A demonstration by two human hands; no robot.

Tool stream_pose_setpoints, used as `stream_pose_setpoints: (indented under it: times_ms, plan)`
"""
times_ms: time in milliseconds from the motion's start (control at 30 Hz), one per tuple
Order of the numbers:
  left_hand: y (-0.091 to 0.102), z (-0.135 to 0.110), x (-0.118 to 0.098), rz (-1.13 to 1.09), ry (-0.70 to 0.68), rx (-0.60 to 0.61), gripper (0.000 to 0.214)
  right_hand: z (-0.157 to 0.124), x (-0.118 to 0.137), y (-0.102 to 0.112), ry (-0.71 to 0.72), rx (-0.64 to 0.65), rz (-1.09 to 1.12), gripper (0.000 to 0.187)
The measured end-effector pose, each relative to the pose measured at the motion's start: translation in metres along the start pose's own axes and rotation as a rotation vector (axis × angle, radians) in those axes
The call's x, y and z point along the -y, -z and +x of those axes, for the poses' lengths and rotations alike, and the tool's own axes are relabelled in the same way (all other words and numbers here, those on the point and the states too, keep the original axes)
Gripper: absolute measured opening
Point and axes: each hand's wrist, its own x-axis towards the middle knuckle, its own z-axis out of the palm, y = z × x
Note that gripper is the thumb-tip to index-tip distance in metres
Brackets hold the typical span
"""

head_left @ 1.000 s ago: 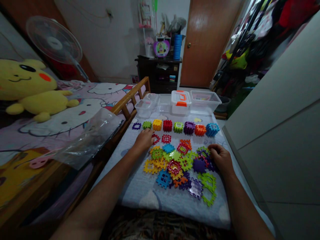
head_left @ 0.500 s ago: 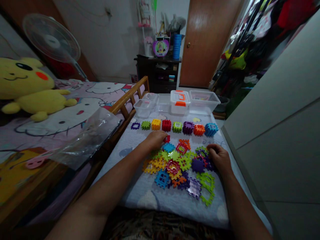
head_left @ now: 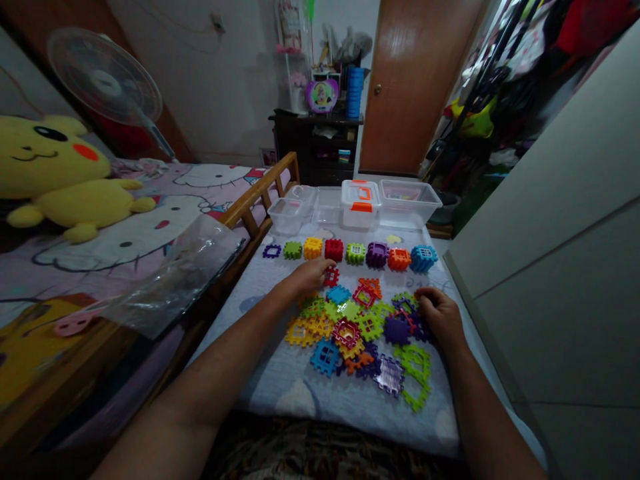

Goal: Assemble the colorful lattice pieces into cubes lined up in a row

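Note:
My left hand [head_left: 313, 275] is over the back left of a loose pile of coloured interlocking plastic tiles. Between its fingers and thumb is a red tile [head_left: 331, 276] with a window-like cut-out. By the pile's right side rests my right hand [head_left: 444, 319], its fingers curled in beside a dark purple tile [head_left: 397, 331] and some green ones; whatever they may hold is hidden. In the pile lie a blue window tile [head_left: 325, 357], a clear-looking purple tile [head_left: 389, 375] and yellow tiles [head_left: 300, 332]. Behind it runs a row of colour-sorted stacks, among them a red stack [head_left: 334, 251].
Clear plastic bins [head_left: 409, 200] and a lidded box with orange clips [head_left: 360, 205] stand at the table's far end. A wooden bed rail [head_left: 260, 197] borders the left side, with a plastic bag [head_left: 175, 280] nearby. A white cabinet [head_left: 565, 267] flanks the right.
My left hand has shifted slightly left and up, and the red tile now shows more fully below its fingers. My right hand stays in place.

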Motion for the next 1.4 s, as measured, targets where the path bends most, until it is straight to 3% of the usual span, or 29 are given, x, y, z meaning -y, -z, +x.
stream_pose_setpoints:
  times_ms: [167, 300, 433, 600, 767, 933, 1267, 1400]
  plan:
    - [0.000, -0.003, -0.002, 0.128, -0.061, 0.009, 0.047, 0.000, -0.002, -0.001, 0.005, -0.007, -0.007, 0.027]
    - [0.003, -0.002, -0.005, 0.209, -0.096, 0.093, 0.059, 0.000, -0.001, 0.000, 0.015, -0.006, -0.023, 0.026]
    - [0.001, 0.003, -0.008, 0.242, -0.095, 0.129, 0.055, -0.001, 0.000, 0.000, 0.003, -0.001, -0.026, 0.026]
    - [0.007, 0.000, -0.003, 0.234, -0.175, 0.032, 0.054, -0.001, -0.002, 0.000, 0.000, 0.007, -0.016, 0.027]
    - [0.028, -0.016, 0.022, 0.182, -0.203, -0.038, 0.055, 0.000, -0.002, 0.000, -0.001, 0.000, -0.040, 0.027]
    - [0.036, -0.028, 0.042, 0.198, -0.167, 0.053, 0.056, -0.002, 0.001, 0.001, 0.012, 0.006, -0.053, 0.028]
    - [0.029, -0.024, 0.035, 0.224, -0.180, 0.148, 0.041, -0.001, 0.002, 0.000, -0.004, 0.008, -0.031, 0.028]
    - [0.030, -0.024, 0.034, 0.235, -0.180, 0.165, 0.045, -0.001, 0.003, 0.000, -0.002, 0.000, -0.026, 0.028]
